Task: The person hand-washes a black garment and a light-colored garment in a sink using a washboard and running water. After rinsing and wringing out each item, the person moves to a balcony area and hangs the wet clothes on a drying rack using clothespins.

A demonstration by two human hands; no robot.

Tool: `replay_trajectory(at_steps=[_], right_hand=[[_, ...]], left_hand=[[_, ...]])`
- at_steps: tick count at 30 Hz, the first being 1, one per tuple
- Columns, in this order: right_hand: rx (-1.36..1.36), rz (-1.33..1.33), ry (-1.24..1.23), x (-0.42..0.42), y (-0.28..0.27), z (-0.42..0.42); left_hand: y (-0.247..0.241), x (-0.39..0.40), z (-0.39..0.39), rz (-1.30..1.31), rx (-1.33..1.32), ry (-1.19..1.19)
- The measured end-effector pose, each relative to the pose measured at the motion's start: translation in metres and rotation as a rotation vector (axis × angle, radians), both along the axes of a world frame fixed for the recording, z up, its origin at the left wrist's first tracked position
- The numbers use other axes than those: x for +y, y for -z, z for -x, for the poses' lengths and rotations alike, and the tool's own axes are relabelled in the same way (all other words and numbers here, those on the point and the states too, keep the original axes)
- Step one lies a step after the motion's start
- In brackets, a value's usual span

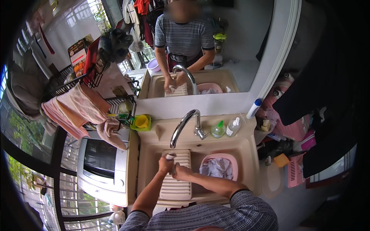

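Note:
Both of my hands are close together over a ribbed washboard (176, 190) set in a beige laundry sink (251, 161). My left hand (166, 164) is closed around a small light-coloured cloth (170, 156), part of which shows above the fingers. My right hand (182, 172) touches or nearly touches it, its fingers curled on a greyish piece that seems to belong to the same cloth. A chrome faucet (185, 124) arches just beyond the hands; no water stream can be made out. To the right, a pink basin (235, 167) in the sink holds crumpled pale fabric (218, 168).
Two pump bottles (218, 130) stand on the sink's back ledge, beside a wall mirror (242, 57). A green tray with a yellow cup (141, 121) sits at the back left corner. Pink towels (76, 109) hang from a black rack, above a silver front-loading appliance (101, 167) on the left.

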State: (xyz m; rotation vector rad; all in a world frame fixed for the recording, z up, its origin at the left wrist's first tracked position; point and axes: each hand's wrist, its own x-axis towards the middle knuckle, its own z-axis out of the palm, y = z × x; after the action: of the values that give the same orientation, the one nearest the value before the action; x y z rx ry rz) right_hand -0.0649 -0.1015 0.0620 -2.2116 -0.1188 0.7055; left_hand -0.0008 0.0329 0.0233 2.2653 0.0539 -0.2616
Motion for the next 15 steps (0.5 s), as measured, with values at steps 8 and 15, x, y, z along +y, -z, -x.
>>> replay_trajectory(at_steps=[8,15], right_hand=[[0.107,-0.473,0.091,-0.002,0.019,-0.002],[0.977,-1.196,0.184,-0.028,-0.030,0.006]], left_hand=[[-0.027,-0.008,-0.011,-0.128,0.108,0.380],[-0.073,-0.004,-0.045,0.221,0.797,0.944]])
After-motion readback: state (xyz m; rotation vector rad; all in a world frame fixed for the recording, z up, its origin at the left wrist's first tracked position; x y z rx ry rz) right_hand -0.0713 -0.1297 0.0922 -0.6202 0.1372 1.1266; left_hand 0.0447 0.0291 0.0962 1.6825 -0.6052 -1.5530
